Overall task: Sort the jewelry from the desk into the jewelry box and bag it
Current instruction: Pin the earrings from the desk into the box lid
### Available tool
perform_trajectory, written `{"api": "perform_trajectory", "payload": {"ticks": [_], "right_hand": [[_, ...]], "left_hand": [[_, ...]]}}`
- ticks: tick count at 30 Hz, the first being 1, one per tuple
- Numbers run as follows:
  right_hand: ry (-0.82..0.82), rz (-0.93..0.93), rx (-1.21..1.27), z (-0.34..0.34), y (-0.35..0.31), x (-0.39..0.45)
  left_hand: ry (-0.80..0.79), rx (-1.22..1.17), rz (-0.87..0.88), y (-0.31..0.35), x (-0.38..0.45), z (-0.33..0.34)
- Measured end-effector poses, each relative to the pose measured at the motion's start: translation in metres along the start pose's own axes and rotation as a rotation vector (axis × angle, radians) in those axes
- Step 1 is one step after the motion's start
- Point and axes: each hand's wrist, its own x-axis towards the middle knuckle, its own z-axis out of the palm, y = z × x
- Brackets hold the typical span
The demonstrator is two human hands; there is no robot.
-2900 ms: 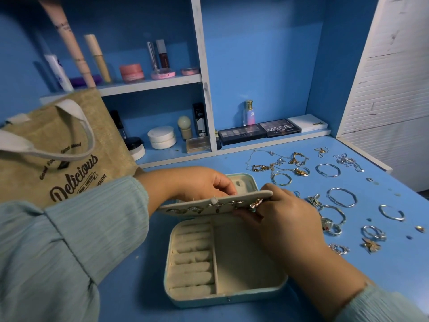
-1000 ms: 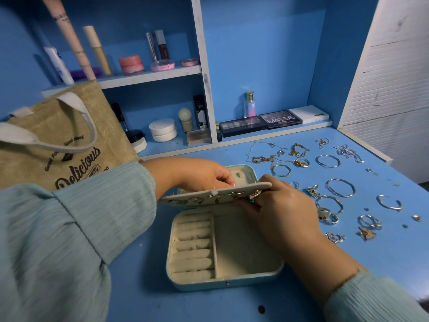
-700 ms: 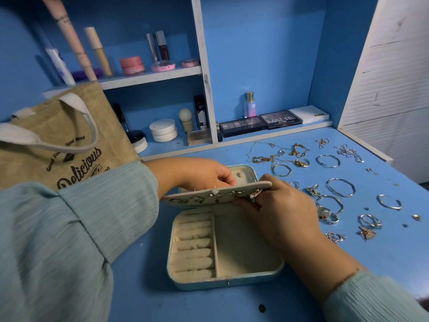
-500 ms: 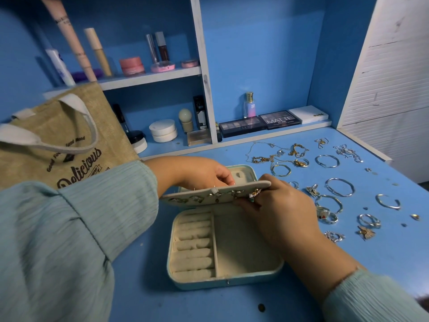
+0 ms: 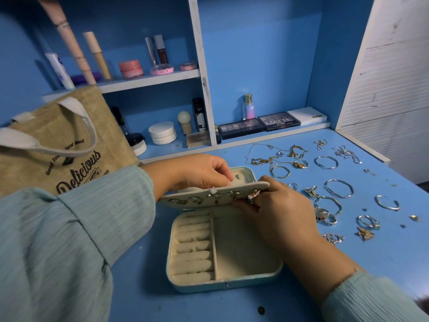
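I see a blue surface (image 5: 383, 263) with a shelved back unit (image 5: 148, 81) holding cosmetics: tubes and pots above, jars and eyeshadow palettes (image 5: 257, 125) below.

A burlap tote bag (image 5: 58, 145) printed "Delicious" stands upright at the far left of the surface, handles up, behind my left sleeve (image 5: 69, 240).

The jewelry box (image 5: 222, 282) lies open at centre, near edge toward me. Its base shows a column of padded ring rolls on the left and a plain compartment on the right; I see no jewelry in either. Its lid (image 5: 243, 175) stands up at the back.

An insert panel (image 5: 209, 197) is held roughly level above the back of the base, with several small earrings pinned along it.

My left hand (image 5: 199, 174) sits behind the panel, fingers curled down onto its far edge, gripping it. My right hand (image 5: 276, 210) grips the panel's right end, fingertips pinched at a gold stud there (image 5: 253, 194); whether they hold the stud or only the panel, I cannot tell.

Loose jewelry is spread on the surface to the right of the box, apart from it: gold chains (image 5: 276, 156) at the back, silver bangles (image 5: 339, 188) in the middle, rings (image 5: 369, 221) and small pieces nearer me.
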Motion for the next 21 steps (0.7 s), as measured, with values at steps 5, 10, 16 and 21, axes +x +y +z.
{"api": "perform_trajectory", "payload": {"ticks": [5, 10, 16, 21], "right_hand": [[-0.009, 0.001, -0.011, -0.0002, -0.0003, -0.0001], [-0.006, 0.002, -0.022, -0.0003, -0.0007, 0.0002], [-0.015, -0.002, -0.008, -0.0002, -0.0002, -0.0001], [-0.027, 0.002, -0.011, -0.0012, -0.0005, 0.0003]], "left_hand": [[-0.027, 0.004, -0.014, 0.0012, -0.0009, -0.0021], [-0.015, 0.057, -0.025, -0.0005, -0.0003, -0.0026], [-0.021, 0.046, -0.030, -0.0011, 0.0000, -0.0032], [-0.053, 0.056, -0.055, -0.0006, 0.0021, -0.0024]]}}
